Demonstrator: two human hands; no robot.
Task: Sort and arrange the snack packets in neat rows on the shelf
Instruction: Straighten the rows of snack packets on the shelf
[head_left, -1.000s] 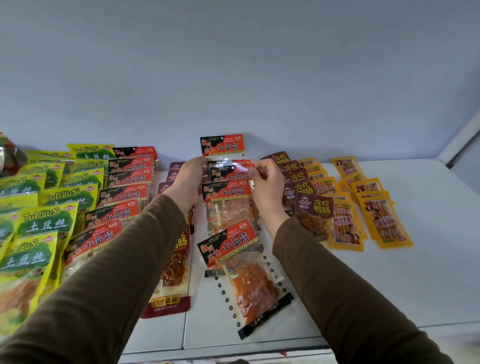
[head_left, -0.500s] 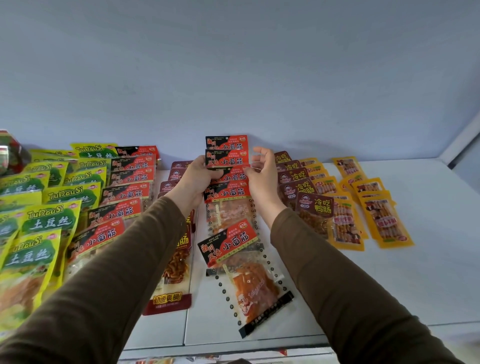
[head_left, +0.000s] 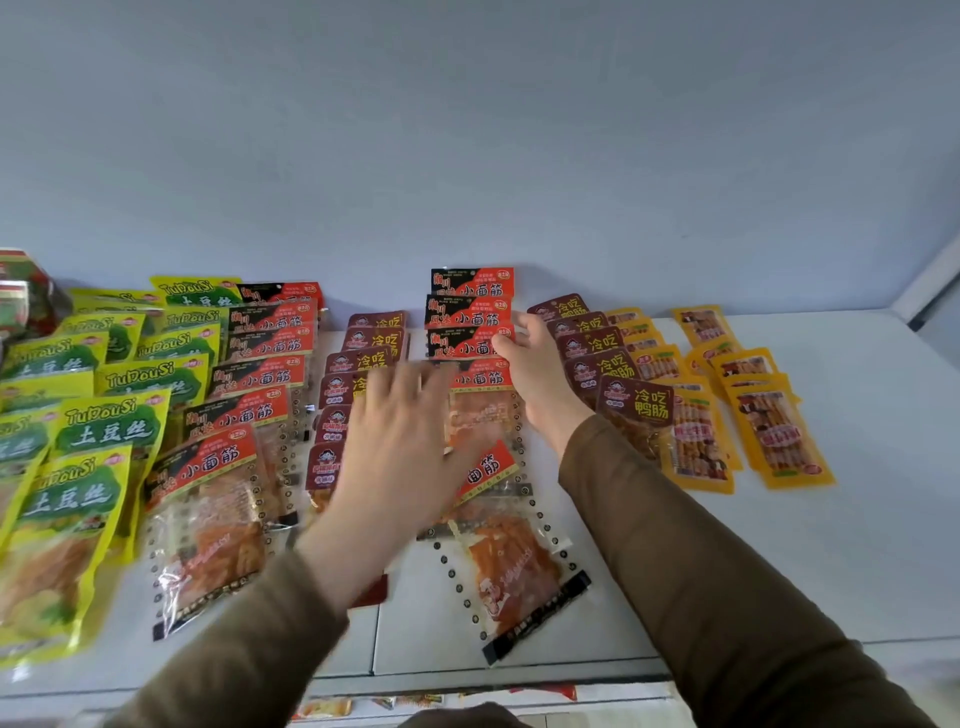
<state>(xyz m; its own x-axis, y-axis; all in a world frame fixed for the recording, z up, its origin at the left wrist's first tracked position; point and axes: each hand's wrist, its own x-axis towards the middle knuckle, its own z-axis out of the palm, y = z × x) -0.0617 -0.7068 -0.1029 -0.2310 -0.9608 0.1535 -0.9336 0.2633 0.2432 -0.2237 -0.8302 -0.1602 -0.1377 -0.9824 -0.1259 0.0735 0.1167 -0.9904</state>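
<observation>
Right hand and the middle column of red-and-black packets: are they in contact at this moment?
Touching. The head view shows the right hand with fingertips laid on the right edge of the red-and-black packets, no gap visible between them.

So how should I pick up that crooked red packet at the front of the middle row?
Probably pinch the crooked red packet by its black bottom strip, coming from the shelf's front edge. That end lies nearest, bare and uncovered, while its red header sits under the blurred left hand. It lies flat, so slide fingertips under the corner first.
</observation>
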